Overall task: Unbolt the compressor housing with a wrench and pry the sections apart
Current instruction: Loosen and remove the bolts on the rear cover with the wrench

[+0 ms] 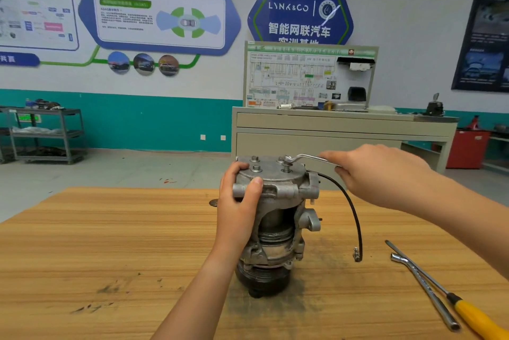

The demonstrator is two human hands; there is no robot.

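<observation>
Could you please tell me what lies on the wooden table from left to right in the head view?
Left hand gripping the compressor → black cable → spare wrench → yellow-handled screwdriver.

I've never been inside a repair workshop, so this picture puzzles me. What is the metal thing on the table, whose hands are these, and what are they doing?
The view comes from a camera worn on the person's head, looking down at their own hands. The metal thing is a car compressor standing upright on a wooden table. The left hand steadies its top section. The right hand holds a wrench fitted on one of the top bolts. Other bolts are still in place. To the right lie a yellow-handled screwdriver and a second wrench. A black wire hangs from the compressor.
</observation>
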